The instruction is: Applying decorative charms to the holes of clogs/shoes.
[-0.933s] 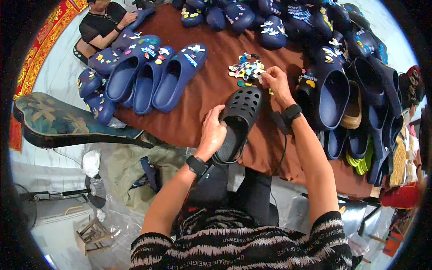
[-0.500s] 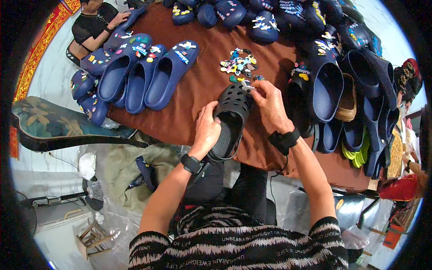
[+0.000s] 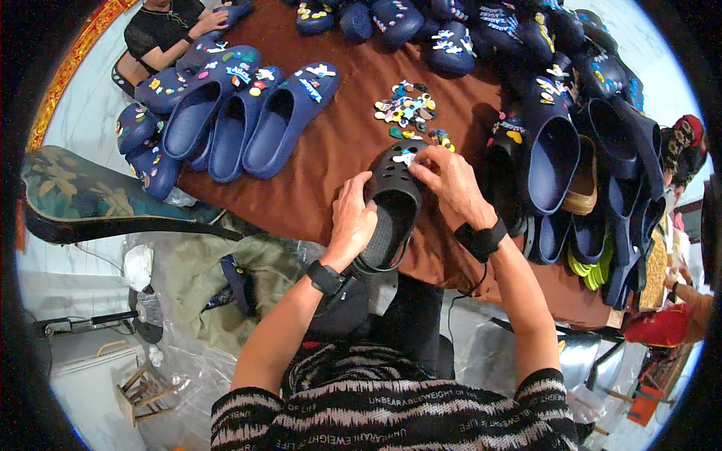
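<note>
While the black perforated clog (image 3: 378,244) is over brown cloth (image 3: 350,135), the left hand (image 3: 353,218) clamps its left side; the right hand (image 3: 450,179), curled, touches its toe's white charm (image 3: 405,158) — whether pinching, unclear — and loose charms (image 3: 406,109) lie beyond it.

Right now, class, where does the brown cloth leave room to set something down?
The brown cloth is bare between the blue clogs at left and the left hand holding the black clog, and between the loose charms and the far clogs. It is crowded at right, where a heap of clogs lies beyond the right hand.
</note>
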`<state>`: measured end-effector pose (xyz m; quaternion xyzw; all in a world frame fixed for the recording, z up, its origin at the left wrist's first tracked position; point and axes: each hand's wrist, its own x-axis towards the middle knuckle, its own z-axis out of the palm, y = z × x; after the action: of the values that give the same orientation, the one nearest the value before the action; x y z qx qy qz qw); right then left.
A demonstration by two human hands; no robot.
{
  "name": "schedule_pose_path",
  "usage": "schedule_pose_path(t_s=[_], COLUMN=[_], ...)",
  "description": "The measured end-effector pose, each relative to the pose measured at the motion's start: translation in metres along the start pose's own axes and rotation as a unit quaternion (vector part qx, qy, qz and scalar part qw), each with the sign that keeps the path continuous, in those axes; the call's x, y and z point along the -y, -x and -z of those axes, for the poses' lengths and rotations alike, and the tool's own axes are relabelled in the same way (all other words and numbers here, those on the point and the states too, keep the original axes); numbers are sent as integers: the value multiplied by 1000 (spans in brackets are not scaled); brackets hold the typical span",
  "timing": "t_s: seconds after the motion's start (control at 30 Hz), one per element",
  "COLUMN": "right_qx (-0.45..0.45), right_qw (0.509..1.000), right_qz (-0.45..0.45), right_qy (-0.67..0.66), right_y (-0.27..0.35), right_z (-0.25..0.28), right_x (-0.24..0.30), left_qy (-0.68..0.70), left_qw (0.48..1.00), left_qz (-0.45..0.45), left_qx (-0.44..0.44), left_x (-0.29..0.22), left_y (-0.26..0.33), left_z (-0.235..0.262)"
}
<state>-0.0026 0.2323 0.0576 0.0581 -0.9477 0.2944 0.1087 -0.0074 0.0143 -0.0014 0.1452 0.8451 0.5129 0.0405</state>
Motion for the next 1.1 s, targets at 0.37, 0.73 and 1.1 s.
schedule_pose_path(t_s=[0.37, 0.73, 1.1], right_qx=[149, 45, 96], right_qw=[982, 997, 974], right_qz=[42, 67, 167], right_qy=[109, -17, 123], right_y=[-42, -31, -29], right_z=[20, 20, 20], right_x=[-6, -37, -30], left_qy=[-12, -4, -5], left_qw=[1000, 1000, 1000], left_qz=[-3, -7, -11], left_qx=[-2, -4, -5], left_x=[-4, -4, -4], left_y=[1, 0, 0], left_z=[0, -1, 0])
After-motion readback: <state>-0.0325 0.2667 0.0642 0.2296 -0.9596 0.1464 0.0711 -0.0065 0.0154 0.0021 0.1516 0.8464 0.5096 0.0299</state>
